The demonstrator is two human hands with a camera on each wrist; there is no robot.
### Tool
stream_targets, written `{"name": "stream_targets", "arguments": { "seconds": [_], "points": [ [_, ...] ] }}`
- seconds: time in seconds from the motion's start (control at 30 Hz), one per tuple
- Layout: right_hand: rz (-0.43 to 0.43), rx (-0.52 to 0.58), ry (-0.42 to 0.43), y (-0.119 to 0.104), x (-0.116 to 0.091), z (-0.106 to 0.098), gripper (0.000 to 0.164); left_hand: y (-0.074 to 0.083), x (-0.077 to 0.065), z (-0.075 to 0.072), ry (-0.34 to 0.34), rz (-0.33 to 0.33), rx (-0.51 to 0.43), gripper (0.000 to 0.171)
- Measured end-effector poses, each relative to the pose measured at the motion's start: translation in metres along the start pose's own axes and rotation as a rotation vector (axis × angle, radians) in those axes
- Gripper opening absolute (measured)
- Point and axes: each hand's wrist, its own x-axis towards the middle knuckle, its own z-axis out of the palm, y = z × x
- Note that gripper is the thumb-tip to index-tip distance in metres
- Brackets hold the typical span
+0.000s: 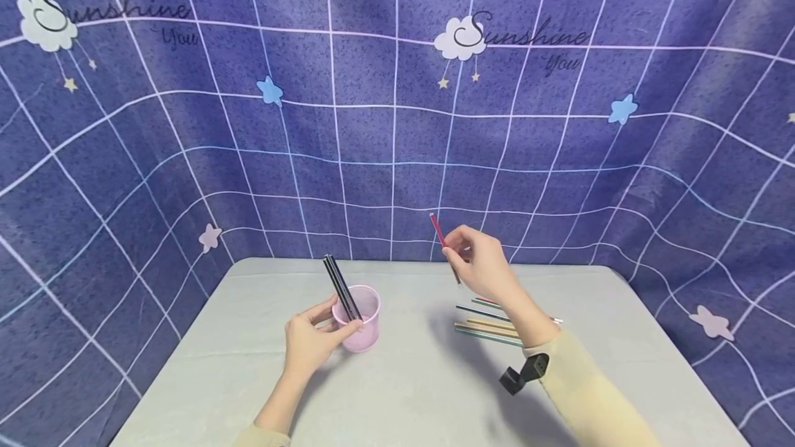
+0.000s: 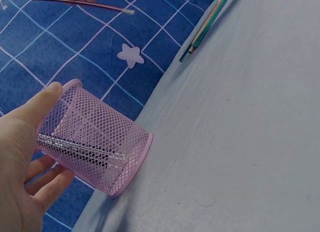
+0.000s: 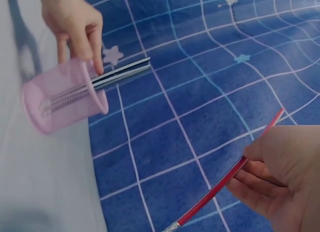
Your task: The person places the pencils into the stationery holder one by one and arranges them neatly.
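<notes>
My left hand [image 1: 310,340] grips a pink mesh pen cup [image 2: 100,137] by its rim and side. The cup stands on the table, with dark slim sticks [image 1: 341,288] leaning in it and their upper ends jutting out past the rim. Over the table to the right, my right hand [image 1: 481,261] pinches a red paintbrush [image 3: 212,192] between thumb and fingers. The brush slants, its metal ferrule and pale bristles pointing down; in the left wrist view those bristles show at one end. The cup and brush are well apart.
Several thin coloured sticks [image 1: 487,326] lie on the pale tabletop [image 1: 410,378] beneath the right forearm. A blue grid-patterned curtain [image 1: 366,130] hangs behind and at both sides of the table. A black device [image 1: 524,372] is strapped at the right wrist.
</notes>
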Motion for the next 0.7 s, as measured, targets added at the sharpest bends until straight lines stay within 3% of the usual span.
{"name": "stream_targets", "arguments": {
  "seconds": [0.47,0.7],
  "points": [
    [0.005,0.201,0.025,-0.019,0.012,0.009,0.008,-0.001,-0.001,0.000,0.006,-0.003,-0.001,0.069],
    [-0.006,0.290,-0.002,-0.027,0.016,0.023,0.008,-0.001,0.000,0.001,0.009,0.013,0.000,0.069]
  ]
}}
